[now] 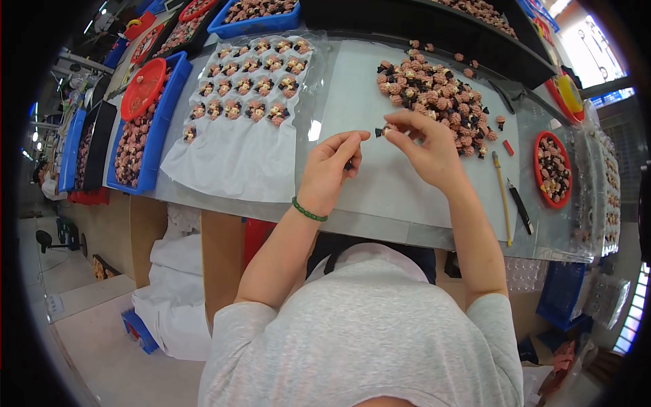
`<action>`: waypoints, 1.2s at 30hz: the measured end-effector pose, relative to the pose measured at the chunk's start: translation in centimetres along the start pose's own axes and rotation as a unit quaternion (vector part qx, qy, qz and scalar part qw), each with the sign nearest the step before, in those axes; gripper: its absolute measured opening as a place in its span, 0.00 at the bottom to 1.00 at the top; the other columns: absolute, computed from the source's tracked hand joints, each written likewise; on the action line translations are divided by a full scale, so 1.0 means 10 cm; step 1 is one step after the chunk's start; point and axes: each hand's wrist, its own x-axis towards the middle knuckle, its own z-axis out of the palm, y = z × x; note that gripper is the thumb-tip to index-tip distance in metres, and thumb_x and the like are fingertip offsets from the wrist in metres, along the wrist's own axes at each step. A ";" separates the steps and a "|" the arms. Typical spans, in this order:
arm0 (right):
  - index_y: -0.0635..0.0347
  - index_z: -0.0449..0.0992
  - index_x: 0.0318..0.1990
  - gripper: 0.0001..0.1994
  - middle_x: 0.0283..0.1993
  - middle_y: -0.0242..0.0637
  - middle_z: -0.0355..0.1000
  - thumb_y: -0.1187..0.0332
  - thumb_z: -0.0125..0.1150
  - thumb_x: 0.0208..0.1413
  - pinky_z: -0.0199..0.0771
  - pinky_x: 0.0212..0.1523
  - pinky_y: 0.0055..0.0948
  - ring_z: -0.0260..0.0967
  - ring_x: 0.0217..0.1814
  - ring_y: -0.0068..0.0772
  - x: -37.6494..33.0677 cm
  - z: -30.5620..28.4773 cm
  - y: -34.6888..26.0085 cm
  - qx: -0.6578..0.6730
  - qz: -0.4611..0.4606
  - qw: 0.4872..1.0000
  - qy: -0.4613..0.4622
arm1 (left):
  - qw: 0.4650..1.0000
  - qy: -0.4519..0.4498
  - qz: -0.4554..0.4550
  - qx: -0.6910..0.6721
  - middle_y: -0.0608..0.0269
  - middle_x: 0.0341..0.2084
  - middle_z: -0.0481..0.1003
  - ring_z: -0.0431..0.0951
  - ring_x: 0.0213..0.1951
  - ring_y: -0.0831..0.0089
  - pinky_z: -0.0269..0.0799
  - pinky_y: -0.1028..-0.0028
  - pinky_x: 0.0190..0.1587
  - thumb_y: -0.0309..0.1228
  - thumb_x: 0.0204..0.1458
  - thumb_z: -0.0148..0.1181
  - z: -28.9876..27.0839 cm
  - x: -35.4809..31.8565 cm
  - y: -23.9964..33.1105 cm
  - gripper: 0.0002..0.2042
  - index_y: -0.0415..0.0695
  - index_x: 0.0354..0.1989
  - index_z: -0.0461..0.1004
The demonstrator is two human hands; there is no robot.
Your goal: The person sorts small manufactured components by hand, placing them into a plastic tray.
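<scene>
From the head view I look down on a pale work mat (380, 183) on the table. My right hand (426, 149) pinches a small pink-and-black piece (381, 131) between thumb and forefinger, held just above the mat and just left of the heap. My left hand (330, 169) is near it, fingers curled in with thumb and forefinger closed on something dark and tiny — I cannot tell what it is. A green bead bracelet (308, 213) circles that wrist.

Packaging first: a clear plastic blister tray (251, 81) lies at the left on a white sheet (230, 163), its upper pockets filled with pink pieces in rows, the lower part bare. Left of it stands a blue bin (161, 129) of the same pieces, with a round red lid (143, 89) resting across its top. Another blue bin (254, 15) sits at the far edge.

To the right of my hands, a loose heap of pink pieces (434, 95) spreads over the mat. Beyond it lie a small red block (508, 148), a yellow pencil-like stick (502, 197) and a black knife-like tool (521, 207) — side by side, apart from the hands. A round red dish (553, 169) holding more pieces stands at the far right.
</scene>
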 end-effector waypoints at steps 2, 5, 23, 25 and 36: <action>0.63 0.70 0.41 0.12 0.34 0.35 0.71 0.72 0.59 0.47 0.67 0.39 0.24 0.67 0.35 0.26 -0.12 -0.03 -0.07 0.201 0.120 0.969 -0.079 | 0.999 -0.038 0.017 0.001 0.73 0.20 0.66 0.62 0.23 0.85 0.58 0.85 0.25 0.37 0.54 0.49 0.01 0.04 0.00 0.15 0.38 0.41 0.72; 0.66 0.61 0.48 0.19 0.32 0.37 0.71 0.69 0.58 0.50 0.69 0.32 0.20 0.68 0.31 0.22 -0.22 -0.05 -0.11 0.345 0.162 0.914 -0.139 | 0.993 -0.109 -0.011 0.053 0.73 0.20 0.68 0.61 0.22 0.85 0.58 0.85 0.24 0.40 0.55 0.48 0.07 0.03 -0.04 0.17 0.37 0.42 0.72; 0.69 0.71 0.39 0.11 0.40 0.41 0.68 0.84 0.57 0.45 0.71 0.41 0.21 0.68 0.41 0.27 -0.59 0.32 -0.05 0.211 -0.028 0.970 0.113 | 0.991 -0.102 0.044 -0.081 0.67 0.31 0.72 0.67 0.28 0.85 0.63 0.84 0.29 0.23 0.50 0.52 0.05 -0.01 -0.18 0.09 0.39 0.40 0.68; 0.69 0.71 0.39 0.12 0.40 0.41 0.68 0.84 0.57 0.44 0.71 0.41 0.21 0.67 0.41 0.26 -0.61 0.31 0.00 0.194 -0.038 0.974 0.113 | 0.990 -0.113 0.048 -0.069 0.66 0.33 0.72 0.68 0.31 0.84 0.64 0.84 0.31 0.23 0.50 0.52 0.03 0.00 -0.19 0.09 0.40 0.40 0.68; 0.68 0.73 0.36 0.07 0.35 0.37 0.69 0.79 0.55 0.49 0.69 0.32 0.17 0.68 0.34 0.22 -0.45 0.21 -0.17 0.159 0.036 0.986 -0.011 | 0.994 -0.089 0.061 0.027 0.62 0.42 0.69 0.71 0.39 0.77 0.66 0.79 0.42 0.24 0.54 0.46 0.01 -0.07 -0.07 0.12 0.38 0.47 0.65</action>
